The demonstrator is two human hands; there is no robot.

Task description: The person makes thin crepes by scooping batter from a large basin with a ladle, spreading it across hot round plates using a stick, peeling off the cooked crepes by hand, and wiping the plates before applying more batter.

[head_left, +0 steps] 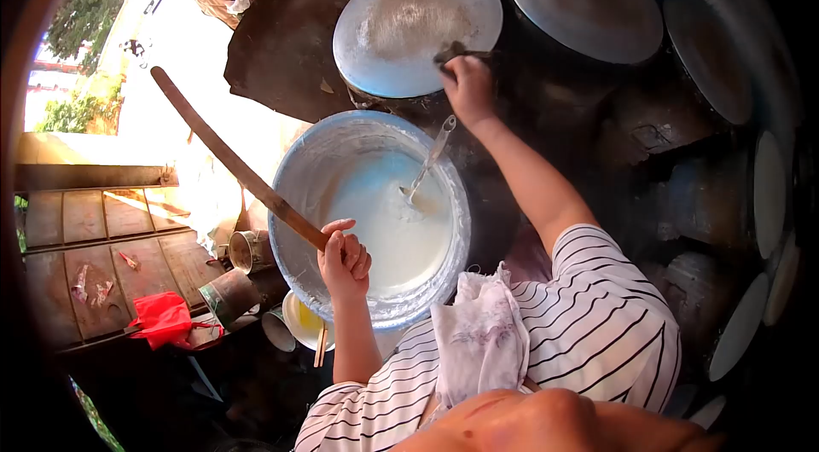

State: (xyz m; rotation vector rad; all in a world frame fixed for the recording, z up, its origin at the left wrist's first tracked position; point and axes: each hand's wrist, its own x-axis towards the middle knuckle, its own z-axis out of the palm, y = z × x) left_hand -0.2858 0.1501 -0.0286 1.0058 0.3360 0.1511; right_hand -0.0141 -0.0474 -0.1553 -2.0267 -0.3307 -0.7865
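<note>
My left hand (345, 263) is closed around the near end of a long, flat, slightly curved wooden stick (223, 152), which slants up and away to the left. Beneath that hand stands a big blue-rimmed tub (286, 166) of white, batter-like liquid (384, 234). A clear-handled ladle (437, 149) leans in the liquid against the tub's far right side. My right hand (471, 92) pinches a small dark wad (456, 53), perhaps a rag, at the right edge of a round, pale griddle (409, 21). The wad's exact kind is too dark to tell.
More round plates (584, 0) stand along the right in a dark, sooty stove area. Several tins (230, 294), a yellow-and-white bowl (303, 320) with chopsticks (321, 345), and a red plastic bag (162, 320) sit at left near a slatted wooden surface (90, 230).
</note>
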